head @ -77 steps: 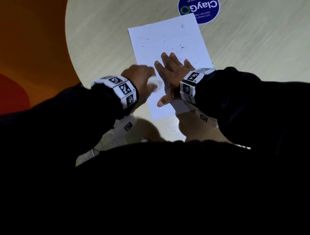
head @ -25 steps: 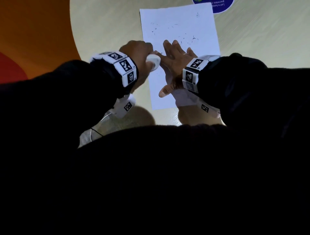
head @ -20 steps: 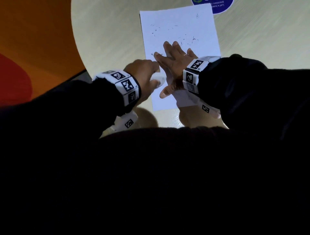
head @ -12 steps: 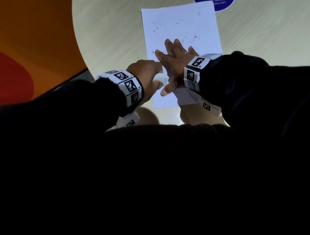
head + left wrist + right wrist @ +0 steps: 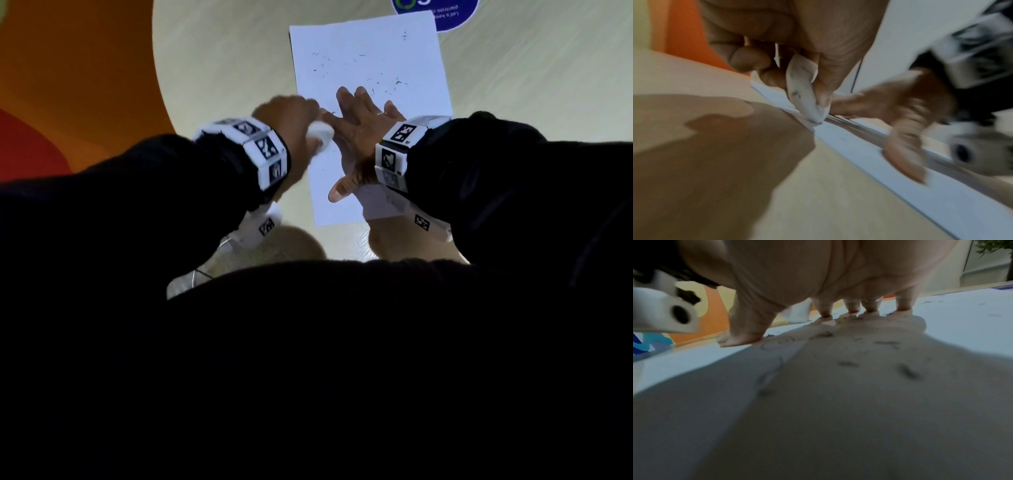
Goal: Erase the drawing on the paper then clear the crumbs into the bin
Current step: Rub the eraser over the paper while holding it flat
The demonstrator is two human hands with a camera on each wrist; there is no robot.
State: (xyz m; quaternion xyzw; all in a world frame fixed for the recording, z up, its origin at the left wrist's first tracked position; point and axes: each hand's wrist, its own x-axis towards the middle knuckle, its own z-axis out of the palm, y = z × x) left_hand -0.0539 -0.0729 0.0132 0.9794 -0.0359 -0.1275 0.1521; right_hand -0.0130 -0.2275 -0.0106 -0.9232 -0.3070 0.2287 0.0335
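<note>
A white sheet of paper (image 5: 366, 61) lies on the pale round table (image 5: 222, 68), strewn with dark eraser crumbs (image 5: 394, 84). My left hand (image 5: 291, 120) pinches a white eraser (image 5: 320, 135) and holds its tip on the paper's left part; the eraser (image 5: 805, 97) shows between thumb and fingers in the left wrist view. My right hand (image 5: 363, 126) lies flat on the sheet with fingers spread, pressing it down. Under the right palm, faint pencil lines (image 5: 777, 344) and crumbs (image 5: 908, 371) show in the right wrist view.
A round blue sticker (image 5: 442, 13) sits on the table just beyond the paper's far right corner. The table's curved left edge borders an orange floor (image 5: 75, 85). No bin is in view.
My left hand has been rubbing the eraser back and forth beside my right hand, and now sits a little further up the sheet. The right hand stays flat on the paper.
</note>
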